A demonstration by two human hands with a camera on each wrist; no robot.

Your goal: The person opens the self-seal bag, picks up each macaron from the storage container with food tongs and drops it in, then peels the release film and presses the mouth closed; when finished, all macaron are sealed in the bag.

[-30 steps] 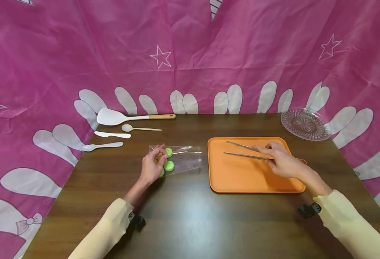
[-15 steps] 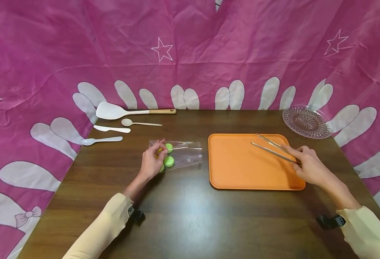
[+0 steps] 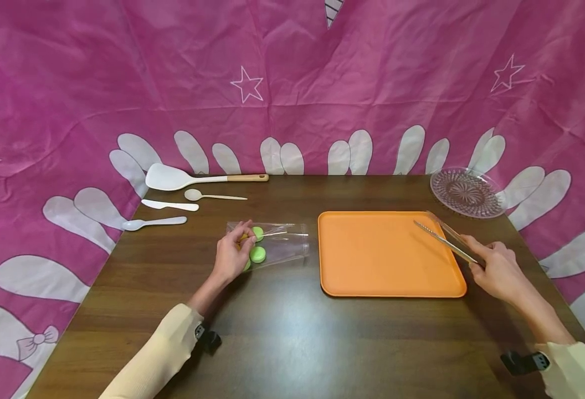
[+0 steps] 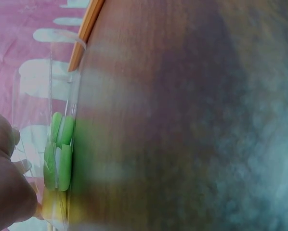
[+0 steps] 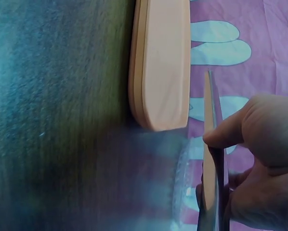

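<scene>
While the left hand (image 3: 231,256) is pinching the film of a clear bag (image 3: 290,252), lying on the table (image 3: 292,349) just left of the orange tray (image 3: 387,257), green rounds (image 3: 258,255) are sitting inside; too hard a squeeze could be cracking them, a sharp tug could be sliding the bag. Right hand (image 3: 499,271) is gripping tongs (image 3: 444,240), arms spread apart, tips hanging over the tray's right side; dipping low, they could be catching the rim. Tray is standing between tongs and bag, blocking a low path. Glass plate (image 3: 467,192) is lying behind, near the tips; spatula (image 3: 168,177), knife (image 3: 173,205) and two spoons (image 3: 155,223) are lying far left, not obstructing.
</scene>
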